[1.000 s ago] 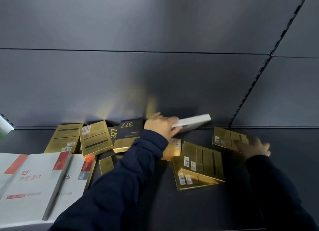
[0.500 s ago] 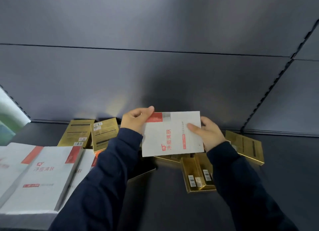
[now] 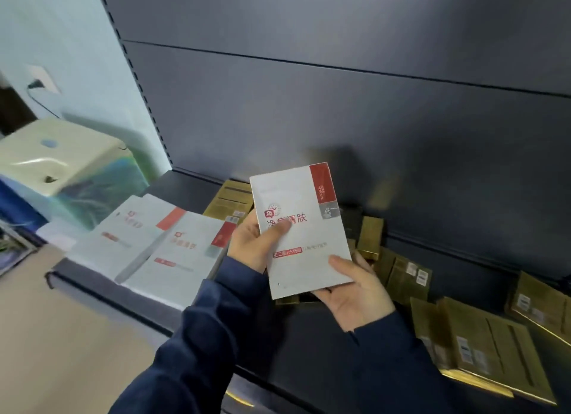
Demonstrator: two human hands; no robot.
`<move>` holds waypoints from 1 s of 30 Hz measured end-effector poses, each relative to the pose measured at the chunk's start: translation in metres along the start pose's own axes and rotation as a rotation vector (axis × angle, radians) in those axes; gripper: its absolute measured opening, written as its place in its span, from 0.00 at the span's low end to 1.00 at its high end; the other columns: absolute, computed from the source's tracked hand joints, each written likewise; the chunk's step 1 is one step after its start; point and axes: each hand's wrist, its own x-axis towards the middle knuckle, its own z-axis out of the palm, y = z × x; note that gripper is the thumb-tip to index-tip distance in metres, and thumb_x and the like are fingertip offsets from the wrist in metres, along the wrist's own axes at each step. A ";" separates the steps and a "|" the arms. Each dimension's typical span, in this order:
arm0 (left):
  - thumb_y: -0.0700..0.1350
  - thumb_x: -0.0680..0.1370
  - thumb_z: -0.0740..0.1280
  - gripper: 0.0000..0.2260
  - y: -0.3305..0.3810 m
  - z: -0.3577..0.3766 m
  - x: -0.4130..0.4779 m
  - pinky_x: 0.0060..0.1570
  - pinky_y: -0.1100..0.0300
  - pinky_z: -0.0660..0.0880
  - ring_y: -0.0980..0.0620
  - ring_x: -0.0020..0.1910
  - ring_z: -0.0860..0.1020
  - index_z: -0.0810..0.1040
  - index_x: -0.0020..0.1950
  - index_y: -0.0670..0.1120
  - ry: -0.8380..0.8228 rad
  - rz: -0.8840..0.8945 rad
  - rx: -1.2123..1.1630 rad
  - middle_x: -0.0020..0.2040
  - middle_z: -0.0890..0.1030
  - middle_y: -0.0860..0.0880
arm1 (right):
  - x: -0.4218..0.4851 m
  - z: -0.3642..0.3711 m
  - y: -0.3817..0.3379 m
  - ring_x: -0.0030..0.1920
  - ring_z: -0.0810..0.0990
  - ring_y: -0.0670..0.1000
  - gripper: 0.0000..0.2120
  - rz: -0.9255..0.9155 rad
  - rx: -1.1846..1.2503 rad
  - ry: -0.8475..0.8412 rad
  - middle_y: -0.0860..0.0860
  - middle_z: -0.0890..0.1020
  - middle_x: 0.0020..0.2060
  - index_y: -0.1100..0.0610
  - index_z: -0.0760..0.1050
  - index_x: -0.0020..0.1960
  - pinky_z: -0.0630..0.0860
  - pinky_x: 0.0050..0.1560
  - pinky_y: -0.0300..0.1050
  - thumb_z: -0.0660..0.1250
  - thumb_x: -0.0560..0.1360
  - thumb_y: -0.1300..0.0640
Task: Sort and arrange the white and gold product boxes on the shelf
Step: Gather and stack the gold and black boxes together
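I hold a white box (image 3: pixel 304 243) with a red corner and red lettering upright above the dark shelf (image 3: pixel 197 302). My left hand (image 3: pixel 251 243) grips its left edge, thumb across the front. My right hand (image 3: pixel 355 293) supports its lower right corner from beneath, thumb on the front. Two more white boxes (image 3: pixel 160 243) lie flat side by side at the shelf's left end. Gold boxes lie scattered behind and to the right: one by the back panel (image 3: pixel 230 198), one standing on edge (image 3: pixel 370 237), and several flat ones (image 3: pixel 482 351) at the right.
A dark back panel (image 3: pixel 340 104) rises behind the shelf, with a slotted upright (image 3: pixel 139 82) at its left. Beyond the shelf's left end stand a pale green appliance (image 3: pixel 58 160) and a light wall with a socket. The beige floor (image 3: pixel 61 336) lies below.
The white box has turned from lying sideways to upright and moved left toward the other white boxes. My view has swung left, showing the shelf's left end.
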 end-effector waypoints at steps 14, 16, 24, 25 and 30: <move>0.47 0.71 0.72 0.14 0.042 -0.153 -0.012 0.35 0.61 0.79 0.52 0.32 0.82 0.78 0.54 0.60 0.147 -0.070 0.642 0.34 0.85 0.50 | 0.045 0.082 0.095 0.53 0.81 0.52 0.16 0.087 -0.790 0.006 0.49 0.82 0.50 0.51 0.70 0.55 0.78 0.55 0.58 0.69 0.73 0.65; 0.51 0.72 0.70 0.11 0.052 -0.181 0.003 0.32 0.69 0.71 0.56 0.30 0.78 0.78 0.53 0.61 0.150 -0.057 0.947 0.31 0.80 0.53 | 0.060 0.104 0.118 0.56 0.79 0.52 0.18 0.057 -0.894 0.060 0.48 0.81 0.53 0.49 0.68 0.56 0.76 0.58 0.59 0.70 0.72 0.62; 0.60 0.74 0.61 0.21 0.043 -0.220 0.026 0.60 0.56 0.67 0.47 0.58 0.68 0.74 0.62 0.51 -0.054 0.042 1.491 0.58 0.70 0.47 | 0.076 0.152 0.150 0.48 0.80 0.49 0.26 -0.029 -1.473 0.498 0.46 0.79 0.53 0.48 0.61 0.63 0.80 0.46 0.45 0.67 0.72 0.41; 0.61 0.74 0.61 0.22 0.042 -0.226 0.027 0.60 0.55 0.69 0.47 0.58 0.68 0.73 0.64 0.53 -0.083 0.041 1.477 0.57 0.71 0.48 | 0.075 0.155 0.153 0.46 0.80 0.48 0.25 -0.022 -1.504 0.525 0.45 0.79 0.52 0.47 0.61 0.63 0.81 0.45 0.46 0.65 0.72 0.39; 0.60 0.74 0.61 0.21 0.045 -0.238 0.031 0.56 0.56 0.72 0.48 0.53 0.72 0.73 0.63 0.51 -0.137 0.039 1.372 0.51 0.74 0.49 | 0.076 0.166 0.164 0.41 0.78 0.46 0.25 -0.036 -1.705 0.567 0.43 0.75 0.44 0.48 0.58 0.65 0.78 0.41 0.42 0.59 0.74 0.36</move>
